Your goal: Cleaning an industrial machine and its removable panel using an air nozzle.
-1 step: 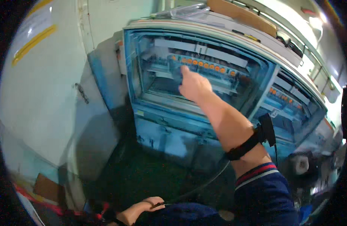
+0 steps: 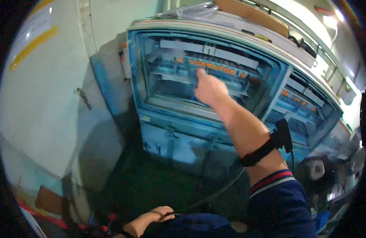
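Observation:
My right hand [image 2: 211,89] reaches up to the window of a blue-framed cabinet [image 2: 135,71]. One finger or thumb points upward, just below a row of round orange parts [image 2: 214,68] inside. The other fingers look curled, and a dark bluish blur lies beside them; whether it is a held thing or a reflection I cannot make out. Low in the view, near my body, my left hand [image 2: 153,219] is closed round a thin black cable [image 2: 214,195]. That cable runs up toward the black strapped device [image 2: 283,137] on my right forearm.
A second window [image 2: 298,105] with similar orange parts adjoins on the right. On the cabinet top lie clear plastic pieces [image 2: 187,11], a brown board [image 2: 254,16] and a yellow-and-black tool [image 2: 262,37]. A pale panel [image 2: 40,103] with a handle [image 2: 83,98] stands at left.
My right hand has shifted slightly to the right along the window. The whole view has moved a little; my left hand stays in place.

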Motion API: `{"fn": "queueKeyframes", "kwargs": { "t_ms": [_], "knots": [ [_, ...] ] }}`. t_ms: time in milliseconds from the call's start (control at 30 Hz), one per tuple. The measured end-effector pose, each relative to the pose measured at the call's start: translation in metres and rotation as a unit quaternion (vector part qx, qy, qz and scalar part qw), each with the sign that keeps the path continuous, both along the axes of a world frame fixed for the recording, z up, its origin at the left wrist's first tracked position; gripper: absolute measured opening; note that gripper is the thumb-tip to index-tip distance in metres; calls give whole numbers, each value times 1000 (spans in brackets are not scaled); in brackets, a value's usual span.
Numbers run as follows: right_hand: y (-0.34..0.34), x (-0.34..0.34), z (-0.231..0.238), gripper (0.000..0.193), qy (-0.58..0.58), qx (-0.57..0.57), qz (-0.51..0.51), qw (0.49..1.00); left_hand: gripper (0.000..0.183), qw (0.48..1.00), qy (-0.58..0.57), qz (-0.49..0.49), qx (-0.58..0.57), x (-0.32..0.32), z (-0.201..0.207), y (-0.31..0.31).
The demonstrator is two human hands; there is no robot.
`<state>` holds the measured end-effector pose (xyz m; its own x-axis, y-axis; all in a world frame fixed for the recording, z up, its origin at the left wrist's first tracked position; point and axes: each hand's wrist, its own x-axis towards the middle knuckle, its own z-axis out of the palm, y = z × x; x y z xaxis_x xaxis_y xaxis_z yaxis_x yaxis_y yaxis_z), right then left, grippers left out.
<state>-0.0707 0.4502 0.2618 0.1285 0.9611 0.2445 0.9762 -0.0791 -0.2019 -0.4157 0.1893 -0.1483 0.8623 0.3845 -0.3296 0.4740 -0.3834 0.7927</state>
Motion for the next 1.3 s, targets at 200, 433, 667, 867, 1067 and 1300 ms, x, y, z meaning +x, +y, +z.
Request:
{"fn": "queueKeyframes", "kwargs": {
  "t_ms": [200, 433, 667, 867, 1067, 1300],
  "knots": [
    [-84, 140, -5, 45, -15, 18, -282, 959, 42, 998, 7, -22, -57, -6, 51, 22],
    [-109, 107, -6, 53, 1, 17, -234, 972, 41, 988, 26, -110, -110, 0, 47, 19],
    [-139, 130, -14, 56, -13, -12, -254, 967, 39, 977, 21, -143, -155, 20, 24, -14],
    [-171, 176, -28, 41, -16, -26, -268, 963, 41, 976, 47, -134, -165, 39, 3, -30],
    [-203, 207, -38, 47, 7, -29, -252, 967, 33, 974, 49, -174, -135, 74, -10, -59],
    [-222, 228, -64, 42, 29, -61, -266, 961, 35, 973, 15, -160, -166, 79, -7, -80]
  ]
}}
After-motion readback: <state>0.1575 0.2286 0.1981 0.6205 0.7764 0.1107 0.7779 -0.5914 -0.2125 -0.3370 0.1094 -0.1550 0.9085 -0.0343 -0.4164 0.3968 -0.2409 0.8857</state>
